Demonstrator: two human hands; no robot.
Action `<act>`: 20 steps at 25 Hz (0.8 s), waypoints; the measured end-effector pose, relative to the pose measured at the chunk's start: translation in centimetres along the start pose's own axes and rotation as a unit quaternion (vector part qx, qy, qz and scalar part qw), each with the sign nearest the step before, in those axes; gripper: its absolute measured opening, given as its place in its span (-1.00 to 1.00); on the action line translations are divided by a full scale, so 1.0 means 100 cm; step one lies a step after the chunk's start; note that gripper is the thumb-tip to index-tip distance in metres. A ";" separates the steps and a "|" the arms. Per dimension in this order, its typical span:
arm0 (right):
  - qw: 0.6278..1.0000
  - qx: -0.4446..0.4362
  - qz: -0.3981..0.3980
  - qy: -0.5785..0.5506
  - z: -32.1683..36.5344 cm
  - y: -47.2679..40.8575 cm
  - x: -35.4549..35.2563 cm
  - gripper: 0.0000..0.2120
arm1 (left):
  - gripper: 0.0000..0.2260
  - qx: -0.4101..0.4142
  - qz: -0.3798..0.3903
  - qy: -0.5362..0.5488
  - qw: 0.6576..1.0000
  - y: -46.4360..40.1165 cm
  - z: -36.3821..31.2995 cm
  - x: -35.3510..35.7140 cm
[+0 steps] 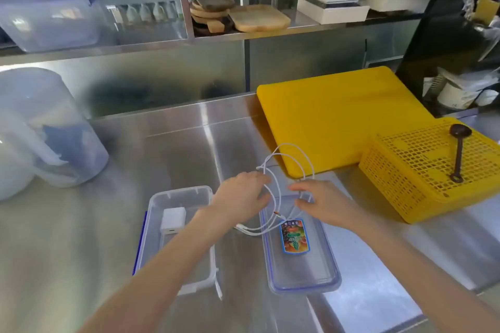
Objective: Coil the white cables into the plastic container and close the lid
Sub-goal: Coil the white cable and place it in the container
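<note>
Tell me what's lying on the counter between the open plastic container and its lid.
In the head view, the white cable's plug ends lie on bare steel between the container and the lid, partly under the left forearm.

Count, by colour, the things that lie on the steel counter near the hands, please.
Yellow: 2, cutting board, basket
White: 2, cables, charger
Clear: 2, container, lid
Dark: 1, spoon
Total: 7
</note>
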State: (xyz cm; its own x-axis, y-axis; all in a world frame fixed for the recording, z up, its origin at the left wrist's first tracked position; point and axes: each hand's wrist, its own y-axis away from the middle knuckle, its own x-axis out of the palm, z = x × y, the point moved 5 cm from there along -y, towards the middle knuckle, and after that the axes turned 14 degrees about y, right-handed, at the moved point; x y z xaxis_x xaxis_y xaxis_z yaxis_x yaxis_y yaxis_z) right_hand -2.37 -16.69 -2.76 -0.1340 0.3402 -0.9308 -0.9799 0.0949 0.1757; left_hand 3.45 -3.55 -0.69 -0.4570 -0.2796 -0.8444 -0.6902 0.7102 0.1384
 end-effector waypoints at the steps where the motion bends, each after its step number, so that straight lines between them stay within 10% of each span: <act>1: 1.000 0.009 0.007 -0.001 -0.003 -0.001 0.006 -0.65 | -0.65 -0.011 0.015 -0.001 1.000 -0.003 0.000 0.007; 20: 0.994 0.052 0.038 -0.093 -0.021 -0.035 0.081 -0.79 | -0.77 -0.087 0.000 0.132 0.987 -0.036 0.041 0.092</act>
State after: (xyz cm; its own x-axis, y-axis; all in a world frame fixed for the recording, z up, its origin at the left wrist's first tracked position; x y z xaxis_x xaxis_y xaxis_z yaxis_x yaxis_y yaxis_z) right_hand -0.37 -16.27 -11.59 -0.1682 0.5165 -0.8396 -0.9461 0.1545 0.2846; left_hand 4.00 -6.05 -11.08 -0.5715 -0.4547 -0.6832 -0.7656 0.5951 0.2444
